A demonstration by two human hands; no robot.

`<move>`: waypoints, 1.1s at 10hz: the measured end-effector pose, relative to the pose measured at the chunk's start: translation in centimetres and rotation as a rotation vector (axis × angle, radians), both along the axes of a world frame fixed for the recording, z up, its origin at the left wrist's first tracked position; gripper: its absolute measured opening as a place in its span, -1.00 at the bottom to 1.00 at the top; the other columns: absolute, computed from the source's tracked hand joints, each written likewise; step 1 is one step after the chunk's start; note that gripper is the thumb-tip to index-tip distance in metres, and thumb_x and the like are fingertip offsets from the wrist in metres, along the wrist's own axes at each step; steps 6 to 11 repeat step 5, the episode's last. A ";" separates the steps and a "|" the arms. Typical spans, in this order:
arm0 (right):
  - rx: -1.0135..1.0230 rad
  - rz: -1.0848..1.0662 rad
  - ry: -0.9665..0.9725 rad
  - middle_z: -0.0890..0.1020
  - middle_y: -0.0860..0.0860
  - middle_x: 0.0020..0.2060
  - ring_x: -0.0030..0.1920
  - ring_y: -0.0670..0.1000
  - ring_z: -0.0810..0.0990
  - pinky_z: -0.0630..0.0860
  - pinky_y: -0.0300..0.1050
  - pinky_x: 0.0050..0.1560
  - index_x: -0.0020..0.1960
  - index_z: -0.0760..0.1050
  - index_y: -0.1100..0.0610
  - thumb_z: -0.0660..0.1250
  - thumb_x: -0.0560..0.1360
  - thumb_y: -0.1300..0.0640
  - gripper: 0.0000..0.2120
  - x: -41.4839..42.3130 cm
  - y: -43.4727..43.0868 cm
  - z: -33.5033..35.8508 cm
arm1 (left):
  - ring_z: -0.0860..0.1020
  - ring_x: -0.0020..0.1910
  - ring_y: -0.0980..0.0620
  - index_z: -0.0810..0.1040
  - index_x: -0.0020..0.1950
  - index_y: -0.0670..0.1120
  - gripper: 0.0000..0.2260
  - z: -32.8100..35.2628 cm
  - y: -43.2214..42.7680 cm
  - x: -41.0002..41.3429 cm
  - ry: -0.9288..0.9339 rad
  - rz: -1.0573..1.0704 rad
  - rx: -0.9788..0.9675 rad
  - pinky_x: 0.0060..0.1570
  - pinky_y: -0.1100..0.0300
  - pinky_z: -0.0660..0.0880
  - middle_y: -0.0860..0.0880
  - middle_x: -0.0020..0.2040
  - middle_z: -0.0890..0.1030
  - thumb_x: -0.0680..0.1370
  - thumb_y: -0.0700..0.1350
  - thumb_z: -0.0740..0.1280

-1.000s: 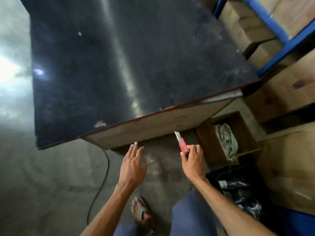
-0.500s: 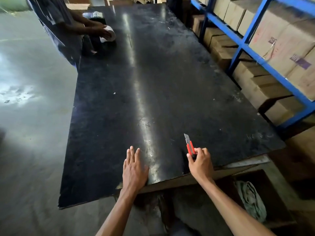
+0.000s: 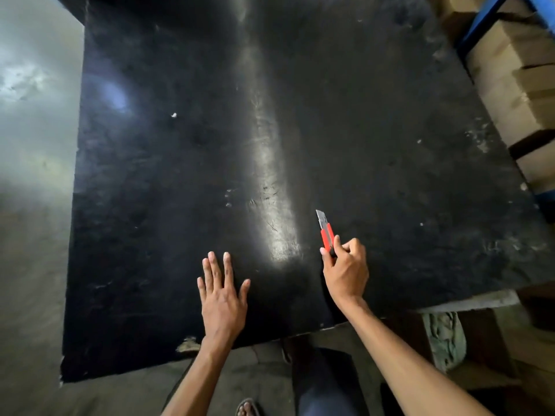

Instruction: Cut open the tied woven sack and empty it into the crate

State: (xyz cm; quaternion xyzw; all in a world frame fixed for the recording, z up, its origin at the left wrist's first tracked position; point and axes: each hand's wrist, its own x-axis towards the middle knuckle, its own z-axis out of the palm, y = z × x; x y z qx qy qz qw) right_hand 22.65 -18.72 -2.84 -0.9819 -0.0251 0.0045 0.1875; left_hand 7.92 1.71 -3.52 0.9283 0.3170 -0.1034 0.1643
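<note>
Jutting from right hand (image 3: 346, 273) grip: cutter (image 3: 327, 235).

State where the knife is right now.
Head view, right of centre: the knife is gripped by the right hand over the black table, blade extended.

A scuffed black tabletop (image 3: 390, 145) bears a few tiny white flecks (image 3: 174, 115).
</note>
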 end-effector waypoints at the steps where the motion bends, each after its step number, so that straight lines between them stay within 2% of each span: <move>1: 0.008 -0.007 0.059 0.49 0.06 -0.17 -0.11 0.12 0.54 0.59 -0.02 -0.25 0.23 0.64 0.19 0.50 0.44 0.00 -0.57 0.0 0.1 0.9 | -0.12 0.63 -0.16 -0.02 0.65 -0.09 -0.26 1.2 0.1 0.4 0.085 -0.005 -0.042 0.56 -0.14 0.03 -0.18 0.65 -0.08 0.56 0.29 -0.09; 2: 0.028 -0.004 0.191 0.52 0.08 -0.05 0.00 0.12 0.56 0.61 -0.01 -0.14 0.35 0.56 0.15 0.47 0.46 -0.03 -0.49 -0.2 0.1 2.4 | -0.19 0.64 -0.14 -0.15 0.66 -0.05 -0.24 2.8 0.8 0.8 0.198 -0.051 -0.101 0.58 -0.10 0.00 -0.16 0.65 -0.21 0.61 0.20 0.15; 3: -0.049 0.055 0.289 0.50 0.10 0.17 0.18 0.13 0.53 0.61 0.03 0.04 0.53 0.33 0.08 0.41 0.49 -0.09 -0.33 -1.6 -0.2 4.3 | -0.09 0.65 -0.13 -0.08 0.67 -0.03 -0.26 5.4 1.4 0.3 0.206 -0.051 -0.166 0.58 -0.04 0.06 -0.18 0.66 -0.10 0.61 0.08 0.25; 4: -0.135 0.157 0.221 0.39 0.15 0.43 0.36 0.20 0.44 0.54 0.08 0.18 0.57 0.24 0.03 0.36 0.49 -0.11 -0.29 -6.1 -1.1 6.4 | -0.04 0.64 -0.16 0.02 0.66 -0.07 -0.31 8.0 0.4 -3.3 0.101 -0.020 -0.164 0.57 0.00 0.08 -0.20 0.66 0.00 0.61 0.03 0.25; 5: -0.168 0.302 0.187 0.21 0.18 0.57 0.54 0.19 0.24 0.45 0.10 0.32 0.59 0.19 0.05 0.31 0.51 -0.11 -0.29 -11.2 -2.0 8.7 | -0.04 0.64 -0.16 0.09 0.65 -0.08 -0.33 10.1 -1.4 -7.5 -0.014 -0.127 -0.106 0.57 0.00 0.09 -0.20 0.66 0.00 0.59 0.01 0.27; 11: -0.168 0.302 0.187 0.21 0.18 0.57 0.54 0.19 0.24 0.45 0.10 0.32 0.59 0.19 0.05 0.31 0.51 -0.11 -0.29 -11.2 -2.0 8.7 | -0.04 0.64 -0.16 0.09 0.65 -0.08 -0.33 10.1 -1.4 -7.5 -0.014 -0.127 -0.106 0.57 0.00 0.09 -0.20 0.66 0.00 0.59 0.01 0.27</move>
